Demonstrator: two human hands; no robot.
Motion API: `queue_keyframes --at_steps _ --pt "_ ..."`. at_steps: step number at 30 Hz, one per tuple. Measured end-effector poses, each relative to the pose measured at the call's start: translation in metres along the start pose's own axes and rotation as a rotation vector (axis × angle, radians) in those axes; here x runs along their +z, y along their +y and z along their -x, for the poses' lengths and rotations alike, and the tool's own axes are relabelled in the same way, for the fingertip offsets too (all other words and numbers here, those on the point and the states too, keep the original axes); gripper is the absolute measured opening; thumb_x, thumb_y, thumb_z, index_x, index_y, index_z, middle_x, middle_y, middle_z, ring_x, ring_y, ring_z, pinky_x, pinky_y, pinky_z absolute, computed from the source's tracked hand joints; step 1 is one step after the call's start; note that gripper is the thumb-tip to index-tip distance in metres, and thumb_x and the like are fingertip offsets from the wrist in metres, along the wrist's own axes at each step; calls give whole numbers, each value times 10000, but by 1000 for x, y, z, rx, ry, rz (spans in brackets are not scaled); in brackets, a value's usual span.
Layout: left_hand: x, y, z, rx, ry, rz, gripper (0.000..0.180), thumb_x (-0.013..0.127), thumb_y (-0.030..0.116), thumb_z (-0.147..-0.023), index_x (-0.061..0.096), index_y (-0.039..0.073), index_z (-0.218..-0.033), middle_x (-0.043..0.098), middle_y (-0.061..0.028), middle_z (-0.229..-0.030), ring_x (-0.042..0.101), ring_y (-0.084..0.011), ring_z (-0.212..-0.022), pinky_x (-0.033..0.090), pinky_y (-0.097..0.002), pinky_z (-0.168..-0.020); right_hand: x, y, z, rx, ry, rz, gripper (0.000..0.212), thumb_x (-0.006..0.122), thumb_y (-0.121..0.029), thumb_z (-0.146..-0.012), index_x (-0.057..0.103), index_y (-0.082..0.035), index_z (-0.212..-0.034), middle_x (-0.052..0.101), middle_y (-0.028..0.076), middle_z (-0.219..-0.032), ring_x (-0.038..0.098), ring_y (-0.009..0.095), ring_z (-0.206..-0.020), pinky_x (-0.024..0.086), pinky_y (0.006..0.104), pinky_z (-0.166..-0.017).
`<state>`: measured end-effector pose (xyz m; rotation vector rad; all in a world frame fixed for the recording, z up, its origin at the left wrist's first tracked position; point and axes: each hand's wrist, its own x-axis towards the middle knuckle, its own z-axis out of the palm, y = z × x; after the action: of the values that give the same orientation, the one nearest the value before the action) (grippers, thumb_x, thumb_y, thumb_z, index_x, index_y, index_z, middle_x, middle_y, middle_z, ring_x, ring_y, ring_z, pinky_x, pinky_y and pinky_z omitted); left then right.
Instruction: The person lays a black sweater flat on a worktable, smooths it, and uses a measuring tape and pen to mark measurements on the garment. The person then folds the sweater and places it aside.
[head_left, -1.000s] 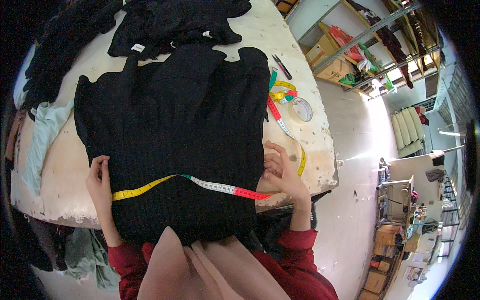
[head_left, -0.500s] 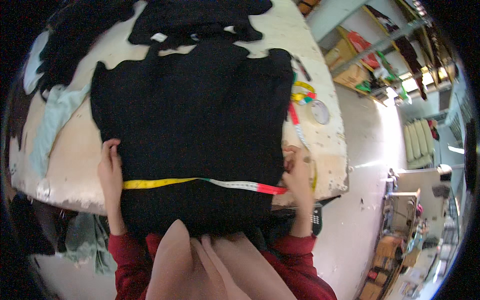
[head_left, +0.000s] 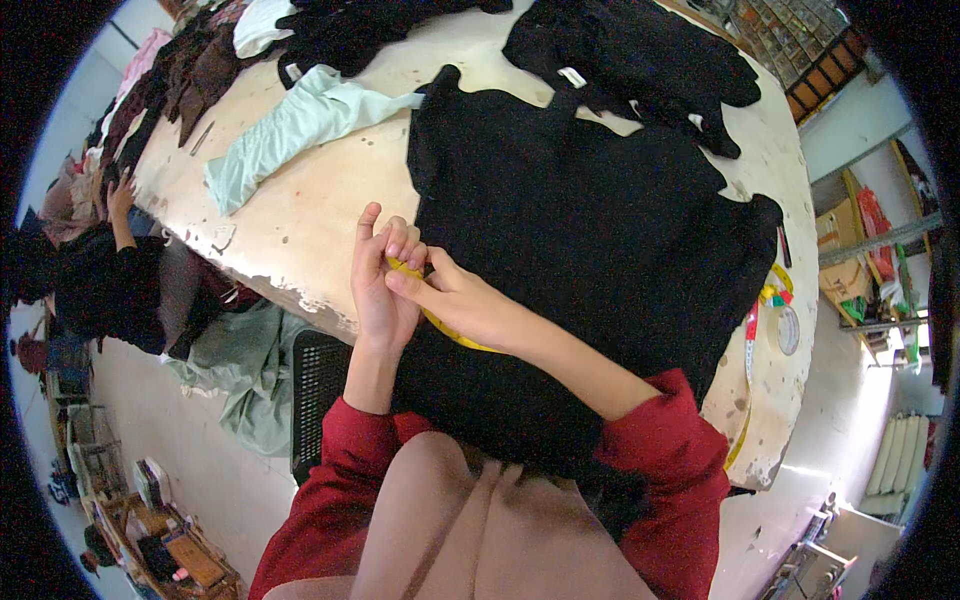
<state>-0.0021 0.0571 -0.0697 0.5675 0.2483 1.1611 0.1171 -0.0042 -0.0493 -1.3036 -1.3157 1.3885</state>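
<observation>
A black knitted garment (head_left: 570, 230) lies spread on the table, its lower part hanging toward me over the near edge. My left hand (head_left: 388, 265) is raised at the garment's left edge, fingers curled around the end of a yellow tape measure (head_left: 457, 337). Reaching across from the right, my right hand (head_left: 465, 300) meets it and also grips the tape with thumb and fingers. From there the tape runs under my right wrist, where part of it is hidden. Another stretch of tape, red, white and yellow, lies beyond the garment's right side.
On the pale worn table (head_left: 290, 220) are a light green cloth (head_left: 300, 125), more black garments (head_left: 640, 60) and a roll of tape (head_left: 788, 330). A co-worker in black (head_left: 105, 280) is at the table's left. A black plastic chair (head_left: 318, 400) stands by the near edge.
My right hand has left the garment's right edge and crossed to my left hand, where both now hold the tape. The tape no longer lies straight across the garment. The view has turned left.
</observation>
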Motion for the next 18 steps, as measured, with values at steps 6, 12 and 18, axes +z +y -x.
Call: queue_keyframes --at_steps 6,12,18 --pt "-34 56 -5 33 159 -1218 272 489 166 -999 550 26 -1224 629 -97 -1009 583 -180 -931 472 -308 -832 -18 16 -7 220 -37 57 323 512 -256 -969 673 23 -947 670 136 -687 650 237 -573 497 344 -538" --pt "-46 55 20 -121 -47 -1538 232 567 161 -954 669 -42 -1006 685 -139 -862 655 -199 -811 501 -309 -752 -17 10 -8 -37 272 494 198 457 -166 -1018 583 -24 -1075 658 68 -688 646 157 -613 497 313 -598" --pt "-46 53 16 -197 -29 -1394 121 612 63 -880 604 -47 -929 613 -89 -719 566 -107 -696 460 -273 -633 12 22 -22 -338 224 353 266 539 -171 -978 595 -18 -1188 665 197 -920 664 310 -866 523 366 -733"
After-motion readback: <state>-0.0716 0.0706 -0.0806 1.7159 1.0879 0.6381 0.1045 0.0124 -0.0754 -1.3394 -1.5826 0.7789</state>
